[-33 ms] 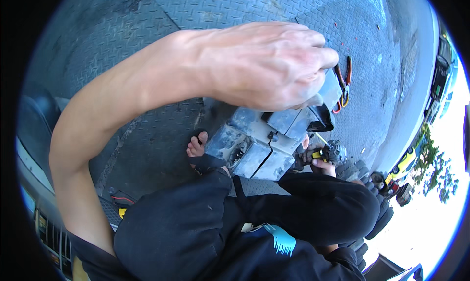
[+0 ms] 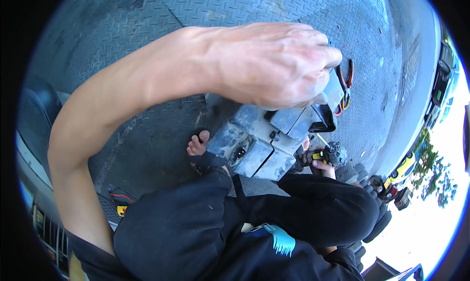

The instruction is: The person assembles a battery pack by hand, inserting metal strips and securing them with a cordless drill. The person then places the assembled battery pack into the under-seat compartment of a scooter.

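My left hand [image 2: 279, 68] reaches across from the left, its fingers bent and closed over the far end of a dusty grey plastic housing [image 2: 267, 158]. The fingertips are hidden behind the hand, so what they grip does not show. The boxy housing has a dark slot and a rough hole in its near side, and lies between my feet. To its right, close to my knee, my right hand [image 2: 324, 169] is wrapped around a black-and-yellow power tool [image 2: 336, 154]. A thin pale rod [image 2: 323, 140] shows between the tool and the housing.
Pliers [image 2: 350, 76] with red-orange handles lie on the treadplate floor [image 2: 220, 6] beyond the housing. My bare toes [image 2: 198, 143] are just left of it. A yellow-and-black object [image 2: 122, 211] lies by my left knee. Dark tyres [image 2: 381, 227] and parked vehicles stand at the right.
The view has shifted very slightly. Both hands keep their places at the housing and the power tool.
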`<action>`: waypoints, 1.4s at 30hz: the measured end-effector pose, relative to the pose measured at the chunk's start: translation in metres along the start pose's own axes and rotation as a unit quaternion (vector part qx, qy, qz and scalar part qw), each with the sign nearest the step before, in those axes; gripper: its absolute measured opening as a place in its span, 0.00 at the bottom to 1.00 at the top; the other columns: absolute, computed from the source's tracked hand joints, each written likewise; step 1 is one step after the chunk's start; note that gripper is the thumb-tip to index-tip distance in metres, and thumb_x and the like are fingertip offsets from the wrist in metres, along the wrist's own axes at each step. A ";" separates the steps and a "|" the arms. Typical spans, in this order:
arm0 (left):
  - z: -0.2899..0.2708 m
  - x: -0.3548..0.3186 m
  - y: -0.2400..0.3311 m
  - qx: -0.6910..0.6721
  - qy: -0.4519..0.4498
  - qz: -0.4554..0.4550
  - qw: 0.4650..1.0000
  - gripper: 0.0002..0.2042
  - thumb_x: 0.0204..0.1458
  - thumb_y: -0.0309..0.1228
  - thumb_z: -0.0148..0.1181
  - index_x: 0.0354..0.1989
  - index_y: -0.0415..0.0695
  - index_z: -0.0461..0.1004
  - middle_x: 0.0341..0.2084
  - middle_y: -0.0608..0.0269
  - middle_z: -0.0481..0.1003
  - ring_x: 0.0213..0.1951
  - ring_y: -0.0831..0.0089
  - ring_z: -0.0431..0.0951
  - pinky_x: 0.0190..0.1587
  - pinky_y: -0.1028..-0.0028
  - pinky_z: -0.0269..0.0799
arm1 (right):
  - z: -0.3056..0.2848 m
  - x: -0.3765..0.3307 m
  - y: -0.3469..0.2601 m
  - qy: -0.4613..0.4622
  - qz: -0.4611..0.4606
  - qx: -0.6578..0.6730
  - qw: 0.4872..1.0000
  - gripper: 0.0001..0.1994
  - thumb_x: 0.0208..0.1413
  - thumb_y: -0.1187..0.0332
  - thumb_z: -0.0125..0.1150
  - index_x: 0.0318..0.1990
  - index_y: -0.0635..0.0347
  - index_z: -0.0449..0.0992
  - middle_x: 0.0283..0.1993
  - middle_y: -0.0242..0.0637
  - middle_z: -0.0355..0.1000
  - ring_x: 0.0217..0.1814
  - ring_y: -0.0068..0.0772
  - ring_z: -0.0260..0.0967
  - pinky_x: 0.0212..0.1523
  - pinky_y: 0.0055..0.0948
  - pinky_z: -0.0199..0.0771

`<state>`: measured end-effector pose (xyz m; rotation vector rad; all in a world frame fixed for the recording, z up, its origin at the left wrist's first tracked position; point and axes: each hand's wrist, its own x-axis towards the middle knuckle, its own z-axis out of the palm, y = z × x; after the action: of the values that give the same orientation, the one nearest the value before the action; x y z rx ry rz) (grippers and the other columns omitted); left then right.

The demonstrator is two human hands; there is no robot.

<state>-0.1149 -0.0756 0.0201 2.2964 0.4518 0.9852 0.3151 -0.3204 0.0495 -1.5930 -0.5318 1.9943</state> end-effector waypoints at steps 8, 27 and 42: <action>-0.001 0.007 -0.004 -0.006 0.014 0.030 0.999 0.19 0.68 0.37 0.67 0.28 0.39 0.68 0.32 0.53 0.64 0.36 0.54 0.72 0.44 0.54 0.69 | -0.018 0.006 0.007 -0.017 0.015 -0.019 1.000 0.20 0.56 0.67 0.73 0.54 0.65 0.77 0.38 0.41 0.76 0.48 0.42 0.74 0.52 0.40 0.72; 0.008 0.008 -0.014 0.056 0.005 0.042 0.998 0.16 0.74 0.39 0.58 0.42 0.38 0.85 0.36 0.54 0.77 0.45 0.57 0.81 0.51 0.58 0.79 | -0.037 -0.001 -0.007 -0.010 0.045 -0.069 0.997 0.21 0.57 0.71 0.77 0.57 0.60 0.80 0.45 0.35 0.79 0.50 0.37 0.77 0.56 0.40 0.76; -0.014 0.004 0.038 -0.016 -0.026 -0.152 0.988 0.16 0.55 0.32 0.75 0.48 0.37 0.80 0.42 0.54 0.80 0.48 0.52 0.80 0.53 0.58 0.76 | -0.081 -0.014 0.007 0.024 -0.034 -0.147 0.988 0.21 0.57 0.70 0.81 0.58 0.54 0.83 0.50 0.31 0.82 0.53 0.36 0.79 0.58 0.41 0.78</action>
<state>-0.1197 -0.0975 0.0545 2.1375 0.7349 0.7738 0.3952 -0.3366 0.0378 -1.7645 -0.8833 1.8873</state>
